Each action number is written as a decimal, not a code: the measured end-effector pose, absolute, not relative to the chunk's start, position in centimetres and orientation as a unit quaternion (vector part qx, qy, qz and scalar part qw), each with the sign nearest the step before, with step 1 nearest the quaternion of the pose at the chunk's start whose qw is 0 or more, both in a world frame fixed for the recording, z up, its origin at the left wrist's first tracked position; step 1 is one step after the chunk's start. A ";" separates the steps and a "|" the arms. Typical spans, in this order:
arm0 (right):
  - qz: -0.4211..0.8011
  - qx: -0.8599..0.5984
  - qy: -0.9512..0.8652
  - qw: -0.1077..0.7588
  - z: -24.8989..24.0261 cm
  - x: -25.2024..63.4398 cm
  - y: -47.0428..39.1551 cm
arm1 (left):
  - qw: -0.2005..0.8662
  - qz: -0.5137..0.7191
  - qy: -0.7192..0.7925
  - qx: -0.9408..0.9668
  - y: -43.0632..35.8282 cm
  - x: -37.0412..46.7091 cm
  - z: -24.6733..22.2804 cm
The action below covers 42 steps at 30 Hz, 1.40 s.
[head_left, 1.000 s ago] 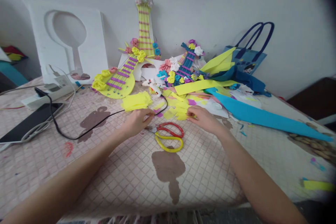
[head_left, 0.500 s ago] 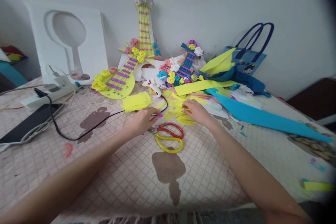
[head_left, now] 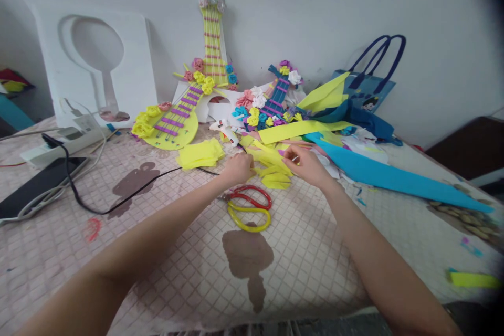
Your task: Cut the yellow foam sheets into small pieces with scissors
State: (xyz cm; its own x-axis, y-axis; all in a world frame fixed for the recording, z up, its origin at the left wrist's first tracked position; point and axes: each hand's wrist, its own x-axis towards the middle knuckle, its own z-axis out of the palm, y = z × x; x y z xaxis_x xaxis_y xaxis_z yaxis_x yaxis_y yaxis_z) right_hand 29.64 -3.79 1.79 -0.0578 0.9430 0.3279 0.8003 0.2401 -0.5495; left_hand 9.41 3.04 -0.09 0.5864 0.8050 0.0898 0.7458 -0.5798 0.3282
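Observation:
My left hand (head_left: 238, 169) is closed, its fingers curled at the left edge of a pile of yellow crepe paper pieces (head_left: 271, 176). What its fingers hold, if anything, is hidden. My right hand (head_left: 306, 165) pinches with thumb and fingertips at the right side of that pile; I cannot make out anything between them. Scissors (head_left: 250, 228) with one red and one yellow handle lie just below the hands. Left of my left hand is a stack of yellow paper (head_left: 200, 154). A white glue gun (head_left: 225, 130) lies behind it, its black cord passing under my left hand.
Flower-trimmed toy guitars, one yellow (head_left: 181, 125) and one blue (head_left: 277, 95), rest at the back. A long blue paper strip (head_left: 386, 172) stretches rightward. At left are a power strip (head_left: 59, 148) and a phone (head_left: 43, 184). A blue bag (head_left: 366, 92) leans on the wall.
My left hand has moved right, to the yellow pieces, and its fingers have curled in. My right hand has shifted slightly right and turned into a pinch. The view has swung slightly.

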 end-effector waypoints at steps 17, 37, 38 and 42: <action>0.123 -0.573 -0.801 0.123 1.6 27.8 -5.4 | 0.177 0.174 0.366 0.897 3.9 10.7 0.0; 0.018 -0.528 -0.811 0.251 1.7 28.6 -4.5 | 0.178 0.207 0.248 0.930 3.5 11.4 1.1; 0.022 -0.530 -0.812 0.243 1.6 28.5 -4.5 | 0.174 0.199 0.244 0.933 3.4 11.5 1.2; 0.035 -0.555 -0.795 0.243 1.8 28.5 -4.6 | 0.167 0.200 0.228 0.938 3.3 11.7 1.5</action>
State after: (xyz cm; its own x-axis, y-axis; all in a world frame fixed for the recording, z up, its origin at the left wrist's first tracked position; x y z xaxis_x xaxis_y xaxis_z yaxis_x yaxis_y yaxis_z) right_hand 28.52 -4.65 1.78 -0.2666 0.8989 0.3477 0.8652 0.3822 -0.3247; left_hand 11.66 3.27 1.55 0.8162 0.4950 0.2980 0.3614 -0.8398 0.4051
